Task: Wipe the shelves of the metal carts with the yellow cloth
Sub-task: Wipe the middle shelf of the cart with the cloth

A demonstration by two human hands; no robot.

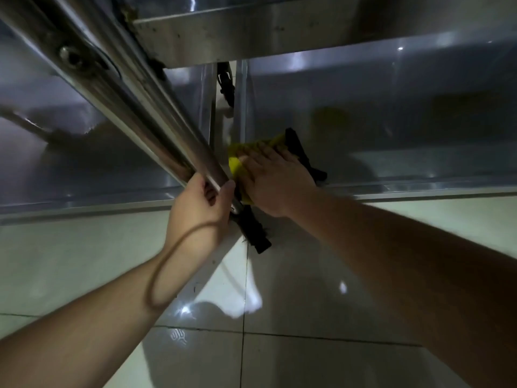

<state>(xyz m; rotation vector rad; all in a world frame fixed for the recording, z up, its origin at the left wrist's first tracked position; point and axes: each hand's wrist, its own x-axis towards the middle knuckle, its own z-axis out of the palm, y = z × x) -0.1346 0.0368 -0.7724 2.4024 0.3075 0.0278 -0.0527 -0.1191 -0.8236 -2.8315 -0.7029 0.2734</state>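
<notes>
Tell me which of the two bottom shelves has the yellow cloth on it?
The right-hand bottom shelf: the right hand presses the yellow cloth there; the left shelf is bare.

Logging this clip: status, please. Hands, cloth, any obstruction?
Left hand grips cart post. Right hand flat, pressing yellow cloth onto lower shelf. Post crowds the cloth's left edge.

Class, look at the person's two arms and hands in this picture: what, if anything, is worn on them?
Both forearms are bare, with no sleeves showing. The left hand has no glove; a thin elastic band loops loosely around that wrist. The right hand is also bare, with no glove, ring or watch visible.
</notes>
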